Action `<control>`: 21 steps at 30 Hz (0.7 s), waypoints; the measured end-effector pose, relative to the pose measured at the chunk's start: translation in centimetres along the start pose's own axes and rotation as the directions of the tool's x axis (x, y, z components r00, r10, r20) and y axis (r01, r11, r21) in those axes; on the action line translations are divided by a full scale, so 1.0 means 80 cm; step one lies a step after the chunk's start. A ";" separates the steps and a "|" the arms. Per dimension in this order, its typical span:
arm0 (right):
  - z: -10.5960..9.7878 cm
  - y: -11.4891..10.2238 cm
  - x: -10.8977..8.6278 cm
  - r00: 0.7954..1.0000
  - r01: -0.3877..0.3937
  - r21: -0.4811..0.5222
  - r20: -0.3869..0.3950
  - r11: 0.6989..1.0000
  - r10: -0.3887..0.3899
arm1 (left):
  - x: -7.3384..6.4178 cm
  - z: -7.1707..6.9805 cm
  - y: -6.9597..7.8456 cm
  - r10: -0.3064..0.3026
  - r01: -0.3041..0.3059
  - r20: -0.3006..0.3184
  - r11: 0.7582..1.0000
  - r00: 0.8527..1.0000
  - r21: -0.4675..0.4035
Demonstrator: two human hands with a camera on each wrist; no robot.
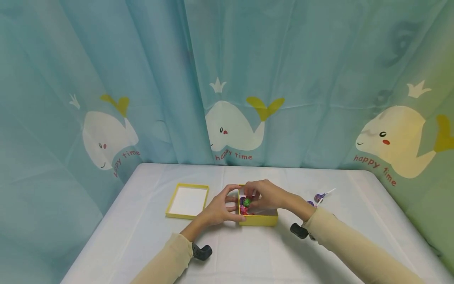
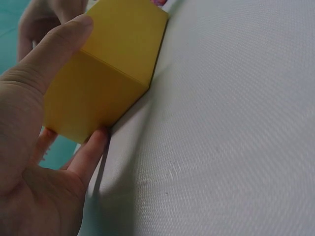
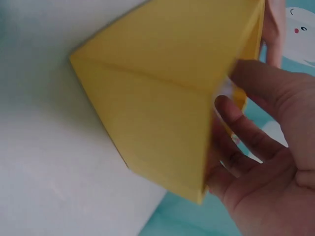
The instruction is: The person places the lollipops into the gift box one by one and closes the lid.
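A yellow open box with a pale inside stands on the table. My left hand grips its left end, the thumb on the front wall and the fingers on the end wall. My right hand reaches over the rim into the box, its thumb and fingertips bent inward. Right at these fingertips is a green round lollipop; whether they pinch it I cannot tell. Pink-red lollipops and a dark one lie in the left part of the box. The right hand covers much of the inside.
The yellow-rimmed box lid lies on the left of the white table, its white inside up. Right of the box, a purple lollipop with a white stick lies near another one, partly behind the right forearm. A whale-print curtain surrounds the table.
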State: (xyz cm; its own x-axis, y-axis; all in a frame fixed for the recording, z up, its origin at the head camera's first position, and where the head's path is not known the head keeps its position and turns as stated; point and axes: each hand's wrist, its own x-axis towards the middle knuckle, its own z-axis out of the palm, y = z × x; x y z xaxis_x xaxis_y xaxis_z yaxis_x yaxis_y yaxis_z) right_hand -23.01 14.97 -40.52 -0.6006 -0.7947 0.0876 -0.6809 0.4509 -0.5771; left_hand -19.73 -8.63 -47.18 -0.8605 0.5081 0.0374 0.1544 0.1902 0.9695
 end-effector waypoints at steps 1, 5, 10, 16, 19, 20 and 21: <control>-0.004 -0.001 -0.002 1.000 0.004 -0.001 0.001 1.000 -0.004 | 0.000 0.000 0.000 -0.005 0.005 -0.002 1.000 1.000 0.000; -0.021 -0.005 -0.012 1.000 -0.005 -0.040 -0.004 0.999 0.005 | -0.001 0.000 0.000 -0.022 0.022 -0.006 1.000 1.000 0.006; -0.043 -0.004 -0.031 0.998 -0.056 -0.085 -0.042 0.995 0.052 | -0.001 -0.001 0.000 -0.031 0.031 -0.017 0.999 0.999 0.021; -0.065 0.008 -0.062 0.991 -0.098 -0.120 -0.104 0.988 0.085 | -0.001 0.000 0.001 -0.031 0.032 -0.022 0.999 0.999 0.020; -0.073 0.019 -0.080 0.983 -0.137 -0.145 -0.144 0.980 0.116 | -0.001 0.000 0.002 -0.027 0.027 -0.017 0.999 1.000 0.019; -0.076 0.023 -0.086 0.979 -0.158 -0.147 -0.152 0.976 0.135 | 0.000 0.000 0.002 -0.023 0.024 -0.015 1.000 1.000 0.018; -0.079 0.028 -0.092 0.975 -0.179 -0.151 -0.159 0.972 0.154 | 0.000 0.000 0.003 -0.022 0.022 -0.013 1.000 1.000 0.016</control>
State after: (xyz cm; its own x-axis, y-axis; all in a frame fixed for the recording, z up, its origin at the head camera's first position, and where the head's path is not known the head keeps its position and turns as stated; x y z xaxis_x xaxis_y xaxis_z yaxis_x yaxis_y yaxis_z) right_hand -22.74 24.38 -37.34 -0.7575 -0.6406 0.1257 -0.6181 0.6419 -0.4539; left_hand -19.67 -8.59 -46.97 -0.8700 0.4927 0.0190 0.1430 0.2154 0.9660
